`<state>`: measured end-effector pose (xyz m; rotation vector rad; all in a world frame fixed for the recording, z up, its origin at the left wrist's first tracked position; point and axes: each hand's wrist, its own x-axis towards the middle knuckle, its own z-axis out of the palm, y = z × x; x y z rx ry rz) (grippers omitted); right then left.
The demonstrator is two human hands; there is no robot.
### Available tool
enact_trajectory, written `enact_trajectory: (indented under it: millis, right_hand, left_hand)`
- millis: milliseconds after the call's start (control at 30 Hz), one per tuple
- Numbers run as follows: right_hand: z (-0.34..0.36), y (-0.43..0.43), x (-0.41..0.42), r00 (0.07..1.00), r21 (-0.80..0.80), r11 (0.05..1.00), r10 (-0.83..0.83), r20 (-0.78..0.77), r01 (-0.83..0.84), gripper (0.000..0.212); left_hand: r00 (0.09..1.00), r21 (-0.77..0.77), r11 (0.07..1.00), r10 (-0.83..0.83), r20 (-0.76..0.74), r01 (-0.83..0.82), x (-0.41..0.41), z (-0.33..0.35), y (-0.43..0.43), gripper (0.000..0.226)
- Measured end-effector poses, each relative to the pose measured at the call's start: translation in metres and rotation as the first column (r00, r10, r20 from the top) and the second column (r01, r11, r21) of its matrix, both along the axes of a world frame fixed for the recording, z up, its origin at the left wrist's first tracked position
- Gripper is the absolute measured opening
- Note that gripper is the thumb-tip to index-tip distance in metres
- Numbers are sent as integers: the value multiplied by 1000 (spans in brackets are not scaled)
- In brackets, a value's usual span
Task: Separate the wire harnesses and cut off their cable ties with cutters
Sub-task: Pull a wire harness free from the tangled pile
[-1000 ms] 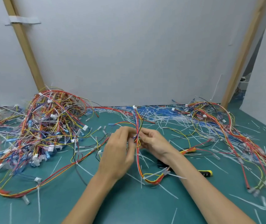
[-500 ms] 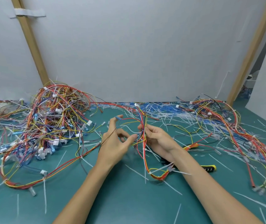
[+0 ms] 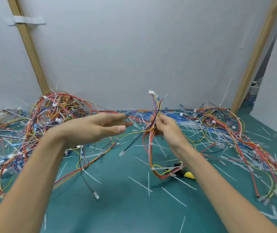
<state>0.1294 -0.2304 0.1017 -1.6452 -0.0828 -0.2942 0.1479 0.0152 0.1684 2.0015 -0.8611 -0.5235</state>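
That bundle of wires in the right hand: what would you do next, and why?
Probably bring the open left hand back to the wire harness that the right hand pinches, and steady its hanging loop. White cable ties still bind that loop low down, and the yellow-handled cutters lie on the green mat just beneath, so a cut looks near.

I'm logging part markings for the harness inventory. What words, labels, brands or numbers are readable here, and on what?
None can be read.
Tape strip on the wooden post: blank.
White connectors on the harness in the right hand: too small and blurred to show any marking.
Cutters on the mat: no brand visible; mostly hidden by the forearm.
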Motion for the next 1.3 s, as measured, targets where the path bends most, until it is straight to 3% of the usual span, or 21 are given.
enact_trajectory:
  millis: [67,133,200,267,300,367,467,533,700,800,900,967,1067,1300]
  right_hand:
    - [29,-5,6,997,43,998,-54,48,52,29]
    - [55,-14,8,993,70,995,-77,84,71,30]
    - [72,-21,8,992,92,995,-51,112,40,30]
    - [79,-24,7,992,91,996,-30,125,18,30]
    - [79,-25,7,992,84,996,-25,125,14,29]
    - [74,-28,8,993,86,996,-25,117,15,29]
    - [59,-35,13,993,123,991,-71,98,59,29]
    - [48,-40,17,991,110,988,-114,65,107,31]
    - [23,-57,31,951,-122,943,-304,59,310,33]
    - [15,-69,34,916,-312,861,-368,161,401,30]
    - [11,-73,35,918,-389,833,-336,210,394,30]
    - [11,-73,34,924,-439,814,-311,225,381,28]
    - [10,-75,33,922,-481,788,-302,243,385,29]
    - [6,-92,30,907,-487,765,-374,195,420,27]
  left_hand:
    - [994,-27,995,-89,63,91,-4,25,10,63]
    - [986,-233,965,-89,141,120,-6,38,16,54]
    - [983,-514,857,69,172,30,-2,35,16,42]
    - [936,-674,720,331,123,-166,6,19,6,34]
    - [898,-680,685,431,90,-261,11,8,-1,39]
    - [875,-555,742,482,50,-376,18,-13,-16,58]
    - [972,-315,920,224,-71,-235,21,-43,-40,72]
    - [986,-262,959,75,-146,-112,16,-64,-62,67]
    - [940,-389,856,305,-153,-341,13,-101,-87,17]
    - [913,-510,760,375,-163,-403,15,-99,-72,16]
    - [857,-518,744,514,39,-422,13,-88,-63,17]
    - [759,-479,759,600,251,-441,12,-81,-59,15]
    - [618,-465,755,651,442,-462,9,-76,-52,16]
    - [434,-413,775,617,656,-479,19,-80,-10,20]
